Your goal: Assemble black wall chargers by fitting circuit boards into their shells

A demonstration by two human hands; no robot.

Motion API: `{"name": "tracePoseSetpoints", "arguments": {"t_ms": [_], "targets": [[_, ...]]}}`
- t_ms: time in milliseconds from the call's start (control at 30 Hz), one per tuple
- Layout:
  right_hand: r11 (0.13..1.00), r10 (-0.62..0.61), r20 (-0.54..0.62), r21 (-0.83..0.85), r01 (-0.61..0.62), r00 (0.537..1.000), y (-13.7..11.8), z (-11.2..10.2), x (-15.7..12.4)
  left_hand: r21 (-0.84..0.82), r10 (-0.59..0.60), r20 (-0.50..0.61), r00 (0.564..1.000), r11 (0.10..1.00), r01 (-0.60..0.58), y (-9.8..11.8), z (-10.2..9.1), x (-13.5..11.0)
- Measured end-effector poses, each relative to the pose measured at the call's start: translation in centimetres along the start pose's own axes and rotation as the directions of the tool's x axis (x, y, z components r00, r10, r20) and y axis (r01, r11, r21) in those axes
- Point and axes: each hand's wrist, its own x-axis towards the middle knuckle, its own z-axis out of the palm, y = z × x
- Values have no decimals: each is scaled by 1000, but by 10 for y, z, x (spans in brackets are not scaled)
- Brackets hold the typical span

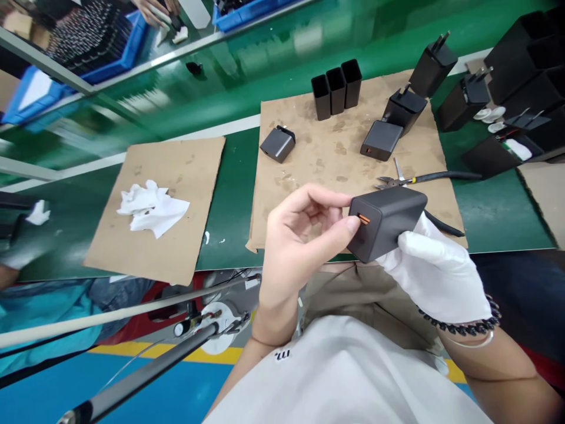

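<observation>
A dark grey power adapter (392,221) with an orange slot in its end face is held up in front of me. My right hand (435,265), in a white glove, wraps around its far end from below. My left hand (304,235) is bare; its thumb and index finger close on the slotted end, the thumb beside the orange port. Behind the adapter, cutting pliers (391,181) with dark handles lie on the cardboard sheet (304,176), partly hidden by the adapter and glove.
Three empty black sleeves (336,91) stand at the back of the cardboard. A small adapter (278,143) lies left, another adapter (382,140) right. Several plugged housings (465,100) stand at right. White cloth (152,206) rests on a second cardboard; a co-worker's gloved hand (26,253) is far left.
</observation>
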Motion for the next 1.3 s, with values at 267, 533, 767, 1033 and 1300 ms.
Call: {"name": "tracePoseSetpoints", "arguments": {"t_ms": [267, 533, 767, 1033, 1300], "targets": [[996, -68, 8, -48, 68, 998, -2, 7, 4, -254, -373, 212, 903, 871, 420, 2, 1, 13], [940, -219, -70, -284, 191, 973, 5, -12, 16, -347, -478, 103, 872, 804, 482, -14, 9, 18], [991, -38, 3, -130, 38, 999, 0, -11, 19, -311, -425, 257, 868, 814, 491, -21, -4, 24], [988, 152, 68, -10, -152, 986, -4, -9, 20, -309, -354, 270, 896, 849, 429, -25, -13, 22], [389, -569, 82, -850, 356, 818, -124, -2, 123, 569, -79, 67, 995, 822, 27, -79, -9, -13]]}}
